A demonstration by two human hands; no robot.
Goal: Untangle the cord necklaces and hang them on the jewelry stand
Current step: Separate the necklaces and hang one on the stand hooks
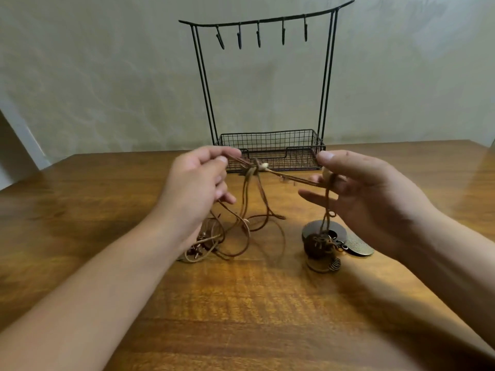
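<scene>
Above the wooden desk we hold the brown cords stretched between both hands: our left hand pinches them near a knot, and our right hand has its grip clamped on the other end. Loose loops and pendants lie on the desk; the black wire stand waits behind, hooks bare.

A polished wooden table carries a black wire jewelry stand at its far edge, loose loops of brown cord necklaces near the middle, and a cluster of round pendants just right of them.
</scene>
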